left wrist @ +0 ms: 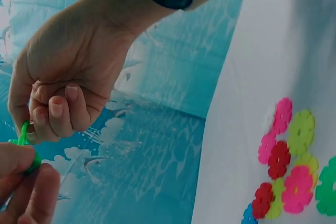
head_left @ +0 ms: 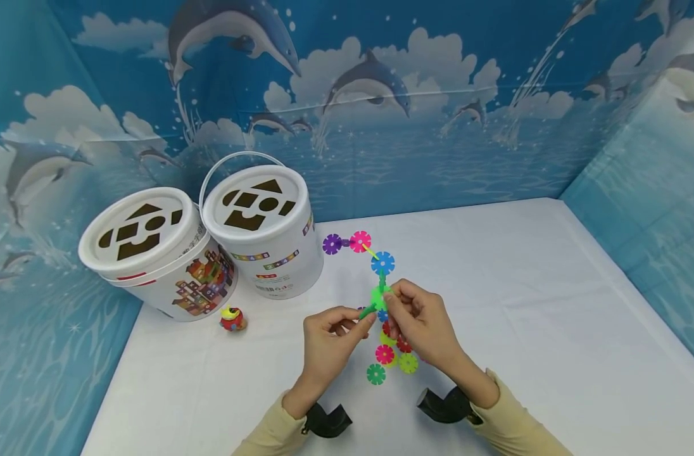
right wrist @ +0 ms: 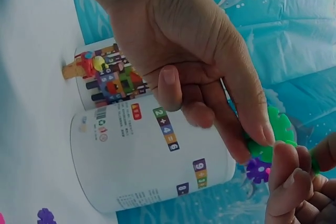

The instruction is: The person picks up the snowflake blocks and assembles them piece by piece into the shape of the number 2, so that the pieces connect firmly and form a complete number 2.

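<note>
Both hands meet over the middle of the table. The left hand [head_left: 332,342] pinches a darker green notched disc [head_left: 367,311], seen nearly edge-on, between thumb and fingers. In the right hand [head_left: 423,320], thumb and fingers pinch a bright green notched disc [head_left: 378,296]. The two green discs touch or nearly touch; whether they interlock is hidden by fingers. Beyond the bright green disc appear a blue disc [head_left: 383,263], a pink disc [head_left: 360,241] and a purple disc [head_left: 332,244], with edge-on pieces between them. The right wrist view shows the left hand [right wrist: 189,61] beside green plastic.
Below the hands lie several loose notched discs, including a green disc [head_left: 376,373] and a yellow-green disc [head_left: 408,363]. Two white lidded buckets [head_left: 267,253] stand at the back left, with a small red and yellow toy figure [head_left: 233,319] in front. Printed dolphin cloth borders the white table.
</note>
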A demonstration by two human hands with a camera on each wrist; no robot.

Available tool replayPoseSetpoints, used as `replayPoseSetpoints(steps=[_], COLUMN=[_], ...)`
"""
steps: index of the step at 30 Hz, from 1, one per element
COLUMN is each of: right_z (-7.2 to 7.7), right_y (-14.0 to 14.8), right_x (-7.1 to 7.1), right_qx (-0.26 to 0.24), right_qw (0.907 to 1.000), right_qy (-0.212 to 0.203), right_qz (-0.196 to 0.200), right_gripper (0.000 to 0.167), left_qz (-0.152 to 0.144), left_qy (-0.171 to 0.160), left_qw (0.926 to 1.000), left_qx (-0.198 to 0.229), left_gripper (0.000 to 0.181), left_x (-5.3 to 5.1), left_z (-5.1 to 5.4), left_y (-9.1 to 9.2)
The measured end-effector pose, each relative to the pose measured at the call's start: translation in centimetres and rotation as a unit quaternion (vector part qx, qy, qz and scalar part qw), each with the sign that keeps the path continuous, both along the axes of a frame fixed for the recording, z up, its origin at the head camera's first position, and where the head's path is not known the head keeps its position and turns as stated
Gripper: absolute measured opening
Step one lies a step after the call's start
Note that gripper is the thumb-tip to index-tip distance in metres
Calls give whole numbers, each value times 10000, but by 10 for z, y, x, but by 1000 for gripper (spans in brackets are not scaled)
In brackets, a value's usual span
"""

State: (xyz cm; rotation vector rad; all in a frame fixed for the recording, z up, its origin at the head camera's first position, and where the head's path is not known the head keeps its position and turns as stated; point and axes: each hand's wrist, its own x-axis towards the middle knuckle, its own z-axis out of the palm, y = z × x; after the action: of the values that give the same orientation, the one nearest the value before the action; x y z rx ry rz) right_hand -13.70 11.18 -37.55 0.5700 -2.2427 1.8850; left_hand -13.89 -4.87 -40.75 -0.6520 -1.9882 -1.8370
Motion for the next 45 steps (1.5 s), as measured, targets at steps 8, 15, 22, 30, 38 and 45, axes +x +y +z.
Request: replayPoseSetpoints(steps=[8, 15, 22, 30, 38, 45], right_z=[1, -23, -19, -19, -17, -17], right_y=[2, 8, 7, 13, 18, 20], right_x=[0, -10, -8, -10, -12, -13], right_qx=[572, 726, 128, -82, -518, -457], right_qw=[9977, 9966, 9997, 9990, 9981, 9950], right_qy=[371, 380, 168, 338, 226, 371], right_qz=[3, 2, 75, -281, 245, 813], right_gripper=[20, 19, 20, 22, 21, 19], left_qz=[232, 119, -460, -749, -996, -1017], left_qy=[454, 479, -512, -1113, -2247, -2065], left_qw=[9984, 9987, 9971, 9909, 9377, 8841], left_qx=[-256, -130, 324, -131, -2456, -4066], left_gripper=[9, 10, 6, 6, 24, 33], left_x=[1, 2, 0, -15, -37, -39], left_z=[3, 3, -5, -31, -64, -84], left_y=[0, 2, 1, -6, -17, -19])
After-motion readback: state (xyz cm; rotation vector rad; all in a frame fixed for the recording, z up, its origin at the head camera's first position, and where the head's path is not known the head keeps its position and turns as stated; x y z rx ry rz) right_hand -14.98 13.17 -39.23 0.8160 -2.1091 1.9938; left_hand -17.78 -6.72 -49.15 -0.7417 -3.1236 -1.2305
